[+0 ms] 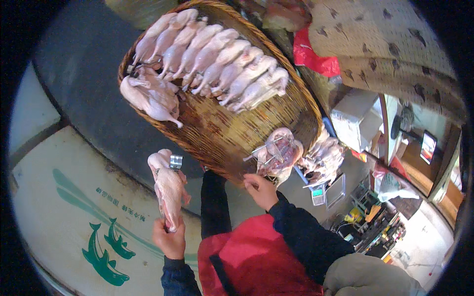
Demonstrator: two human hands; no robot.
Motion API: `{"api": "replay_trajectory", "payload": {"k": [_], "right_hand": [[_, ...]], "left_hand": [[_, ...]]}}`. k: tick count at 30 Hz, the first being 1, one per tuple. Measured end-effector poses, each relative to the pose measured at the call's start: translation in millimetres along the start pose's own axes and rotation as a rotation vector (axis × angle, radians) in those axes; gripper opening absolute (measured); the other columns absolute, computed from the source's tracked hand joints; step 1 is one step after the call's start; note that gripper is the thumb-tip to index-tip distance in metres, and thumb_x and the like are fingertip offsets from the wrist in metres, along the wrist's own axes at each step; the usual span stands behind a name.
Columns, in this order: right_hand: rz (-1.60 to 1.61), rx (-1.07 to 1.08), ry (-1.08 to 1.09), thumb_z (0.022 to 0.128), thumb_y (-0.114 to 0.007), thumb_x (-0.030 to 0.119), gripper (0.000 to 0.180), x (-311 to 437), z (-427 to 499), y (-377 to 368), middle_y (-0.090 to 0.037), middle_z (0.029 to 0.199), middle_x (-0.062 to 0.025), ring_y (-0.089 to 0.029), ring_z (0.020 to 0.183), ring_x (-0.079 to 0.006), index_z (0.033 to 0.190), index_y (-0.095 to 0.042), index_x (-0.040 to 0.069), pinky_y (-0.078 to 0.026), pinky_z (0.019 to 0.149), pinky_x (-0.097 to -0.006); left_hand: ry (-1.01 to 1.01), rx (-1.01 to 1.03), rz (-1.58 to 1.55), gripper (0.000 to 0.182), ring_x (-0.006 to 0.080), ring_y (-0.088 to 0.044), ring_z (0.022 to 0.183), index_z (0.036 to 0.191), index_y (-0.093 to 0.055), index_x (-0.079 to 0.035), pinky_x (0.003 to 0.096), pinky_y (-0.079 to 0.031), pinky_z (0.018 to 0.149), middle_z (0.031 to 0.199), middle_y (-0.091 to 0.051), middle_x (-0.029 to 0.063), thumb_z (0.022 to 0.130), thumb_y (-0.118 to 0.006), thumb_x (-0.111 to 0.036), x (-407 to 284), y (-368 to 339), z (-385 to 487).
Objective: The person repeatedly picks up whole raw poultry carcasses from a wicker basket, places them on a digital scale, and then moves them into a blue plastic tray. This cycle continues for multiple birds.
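Observation:
My left hand (169,236) grips the lower end of a plucked poultry carcass (168,192), which stands out over a white surface with green dolphin pictures; a shiny metal piece (176,162) is at its upper end. My right hand (261,190) is by the near rim of a large oval wicker basket (237,125), its fingers curled close to an opened carcass (280,153) with metal rods across it. Whether the fingers hold anything cannot be made out. Several plucked carcasses (207,55) lie side by side along the basket's far side, and another spread one (148,96) lies at its left.
More carcasses (324,159) lie in a pile right of the basket, beside a small digital scale (318,194). A white box (355,118), red plastic (314,55) and a patterned cloth (381,44) are at the right. Cluttered tools (377,229) stand lower right.

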State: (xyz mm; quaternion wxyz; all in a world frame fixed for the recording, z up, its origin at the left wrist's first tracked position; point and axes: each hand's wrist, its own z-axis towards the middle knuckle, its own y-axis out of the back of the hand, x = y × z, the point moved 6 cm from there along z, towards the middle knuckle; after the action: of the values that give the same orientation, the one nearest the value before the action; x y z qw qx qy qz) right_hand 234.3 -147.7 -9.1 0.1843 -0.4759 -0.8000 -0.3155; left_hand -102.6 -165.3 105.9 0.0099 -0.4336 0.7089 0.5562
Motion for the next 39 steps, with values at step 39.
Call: {"api": "replay_trajectory", "payload": {"k": [39], "right_hand": [[0.408, -0.143, -0.193, 0.1, -0.06, 0.007, 0.024, -140, -93, 59, -0.069, 0.11, -0.0113, -0.071, 0.102, -0.0184, 0.122, -0.061, -0.003, -0.054, 0.089, -0.0294]], "left_hand": [[0.158, 0.234, -0.474, 0.023, 0.012, -0.062, 0.085, 0.1, -0.065, 0.006, 0.0282, -0.051, 0.074, 0.095, -0.07, 0.008, 0.084, -0.075, -0.007, -137, -160, 19]]}}
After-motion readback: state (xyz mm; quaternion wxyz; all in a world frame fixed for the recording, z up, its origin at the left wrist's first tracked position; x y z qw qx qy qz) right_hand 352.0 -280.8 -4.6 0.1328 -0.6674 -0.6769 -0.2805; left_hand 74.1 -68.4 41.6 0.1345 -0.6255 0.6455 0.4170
